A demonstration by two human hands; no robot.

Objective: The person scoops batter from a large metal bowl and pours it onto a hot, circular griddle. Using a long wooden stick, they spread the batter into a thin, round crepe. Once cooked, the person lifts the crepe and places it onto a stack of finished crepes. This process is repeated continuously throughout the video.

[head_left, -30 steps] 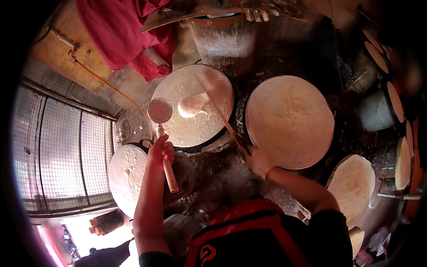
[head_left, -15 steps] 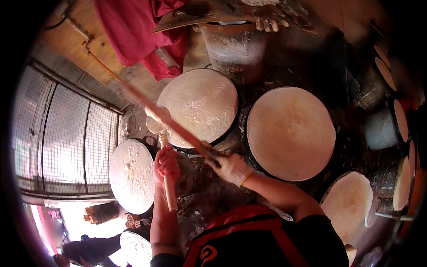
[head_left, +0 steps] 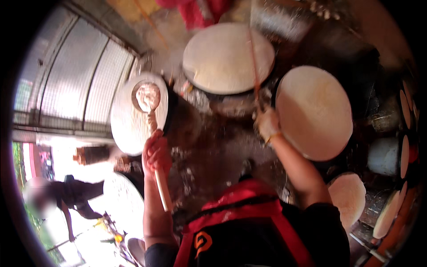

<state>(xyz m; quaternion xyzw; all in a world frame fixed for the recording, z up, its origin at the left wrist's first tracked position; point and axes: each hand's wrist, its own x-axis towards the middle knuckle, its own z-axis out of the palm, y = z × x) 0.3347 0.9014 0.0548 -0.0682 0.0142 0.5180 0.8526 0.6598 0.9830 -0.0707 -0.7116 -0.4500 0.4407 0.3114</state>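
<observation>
My left hand (head_left: 156, 153) is closed round the handle of a ladle (head_left: 163, 189). The ladle's round bowl holds pale, thick batter (head_left: 148, 95) and hangs over the round left griddle (head_left: 122, 118); whether it touches cannot be made out. My right hand (head_left: 267, 123), in a pale glove with a yellow cuff, grips a long, thin wooden stick (head_left: 252, 58). That stick points away from me, its far part crossing the round far griddle (head_left: 220, 55). Close by on the right is another round griddle (head_left: 316, 111). All three have pale tops.
Another pale griddle (head_left: 349, 198) lies lower right, with several more along the right edge. A metal drum (head_left: 280, 20) stands at the back. Mesh panels (head_left: 71, 66) line the left. A person in dark clothes (head_left: 82, 196) is outside at lower left.
The ladle has gone from beside the far griddle to over the left one. The stick has swung from slanting across the ladle to pointing away. The whole view has shifted.
</observation>
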